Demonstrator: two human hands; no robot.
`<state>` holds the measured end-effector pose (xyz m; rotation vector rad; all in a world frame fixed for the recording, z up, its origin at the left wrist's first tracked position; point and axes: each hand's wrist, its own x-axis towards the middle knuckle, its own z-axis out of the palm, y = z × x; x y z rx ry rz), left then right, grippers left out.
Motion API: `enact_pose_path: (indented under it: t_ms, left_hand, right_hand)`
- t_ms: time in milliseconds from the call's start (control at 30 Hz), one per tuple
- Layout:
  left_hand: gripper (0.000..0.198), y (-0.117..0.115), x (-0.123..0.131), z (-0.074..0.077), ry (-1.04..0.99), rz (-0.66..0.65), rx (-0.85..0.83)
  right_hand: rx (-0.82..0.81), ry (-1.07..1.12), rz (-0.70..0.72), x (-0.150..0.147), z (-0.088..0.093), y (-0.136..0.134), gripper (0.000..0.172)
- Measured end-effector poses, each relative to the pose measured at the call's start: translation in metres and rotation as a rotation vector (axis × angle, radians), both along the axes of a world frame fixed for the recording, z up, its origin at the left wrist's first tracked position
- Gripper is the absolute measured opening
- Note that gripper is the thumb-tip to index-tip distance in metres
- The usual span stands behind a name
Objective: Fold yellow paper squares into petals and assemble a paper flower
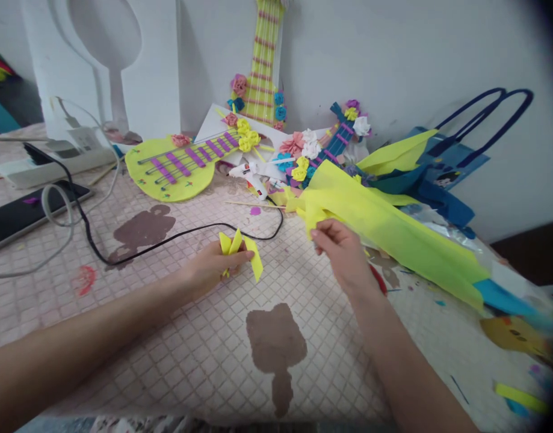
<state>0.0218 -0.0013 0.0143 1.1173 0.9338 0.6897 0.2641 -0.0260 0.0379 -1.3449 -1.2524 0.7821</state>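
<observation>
My left hand (215,264) is closed around several folded yellow paper strips (235,242). They fan out above its fingers, and one strip (254,261) sticks out past the thumb. To the right, my right hand (339,246) is closed in a pinch at the lower edge of a yellow paper piece (310,221); its fingertips partly hide the contact. Behind that hand, a large yellow paper sheet (393,231) stretches to the right. A white glue gun (250,178) lies beyond the hands, its black cord (199,227) looping across the tabletop.
A yellow paper guitar (168,180) with purple strips lies at the back, near a blue one (333,150) with paper flowers. A blue bag (457,156) stands back right. At left are a phone (14,219) and a power strip (59,159). Scraps lie at right.
</observation>
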Motion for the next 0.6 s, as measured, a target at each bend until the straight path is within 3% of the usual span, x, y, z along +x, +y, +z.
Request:
enact_pose_path:
  t_ms: [67, 200, 600]
  left_hand:
    - [0.027, -0.001, 0.000, 0.002, 0.009, -0.003, 0.016]
    - [0.026, -0.001, 0.000, 0.003, 0.020, -0.021, 0.033]
    - [0.024, 0.000, -0.001, 0.001, 0.048, -0.044, 0.096]
  right_hand:
    - [-0.097, 0.070, 0.171, -0.022, -0.006, -0.007, 0.016]
    - [-0.222, 0.104, 0.319, -0.049, -0.013, -0.018, 0.018]
    - [-0.287, 0.045, 0.326, -0.057, -0.017, -0.021, 0.020]
